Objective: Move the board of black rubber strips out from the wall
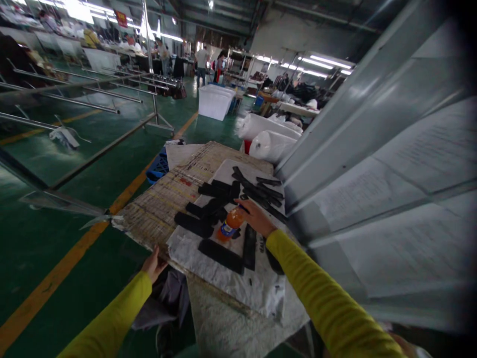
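Factory floor, green and lined yellow: your desk (156, 209) carried black strips (223, 199) on white sheeting (257, 288). Your right hand (255, 216) gripped an orange bottle (230, 223) among them; your left hand (154, 266) clasped the desk's edge.

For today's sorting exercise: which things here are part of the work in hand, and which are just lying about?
In hand:
right hand on the orange bottle
black strips around it
left hand at the board edge

Lying about:
white rolls
white bin
metal rack
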`<state>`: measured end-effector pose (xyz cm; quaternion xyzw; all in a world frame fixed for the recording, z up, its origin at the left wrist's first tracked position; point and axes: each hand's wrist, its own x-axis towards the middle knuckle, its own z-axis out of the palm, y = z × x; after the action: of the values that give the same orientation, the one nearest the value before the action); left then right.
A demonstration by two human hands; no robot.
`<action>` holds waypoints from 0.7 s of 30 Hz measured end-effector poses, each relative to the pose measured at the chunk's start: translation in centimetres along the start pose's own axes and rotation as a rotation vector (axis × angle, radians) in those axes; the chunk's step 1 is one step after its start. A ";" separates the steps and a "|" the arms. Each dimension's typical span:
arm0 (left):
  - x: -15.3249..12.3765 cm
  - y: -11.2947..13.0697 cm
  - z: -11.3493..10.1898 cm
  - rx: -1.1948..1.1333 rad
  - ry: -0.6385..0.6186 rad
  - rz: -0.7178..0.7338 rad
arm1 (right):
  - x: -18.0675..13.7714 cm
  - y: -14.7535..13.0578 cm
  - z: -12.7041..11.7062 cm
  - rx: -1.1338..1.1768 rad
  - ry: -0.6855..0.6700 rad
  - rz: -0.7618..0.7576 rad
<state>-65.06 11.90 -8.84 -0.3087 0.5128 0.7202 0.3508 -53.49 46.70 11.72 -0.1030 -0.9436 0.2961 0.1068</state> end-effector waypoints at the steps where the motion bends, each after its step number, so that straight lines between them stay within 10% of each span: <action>1: 0.6 -0.3 -0.3 -0.011 -0.020 -0.016 | -0.1 -0.4 0.4 -0.003 -0.016 -0.013; 15: -1.0 -2.2 -1.8 0.071 -0.224 -0.186 | -1.5 -2.6 -0.5 -0.163 -0.015 0.011; 21: -2.2 -2.2 -6.8 0.209 -0.216 -0.156 | -1.6 -3.4 0.5 -0.221 -0.116 -0.009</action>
<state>-61.42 5.48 -10.18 -0.2303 0.5189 0.6625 0.4887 -52.55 43.24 13.05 -0.0928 -0.9754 0.1954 0.0415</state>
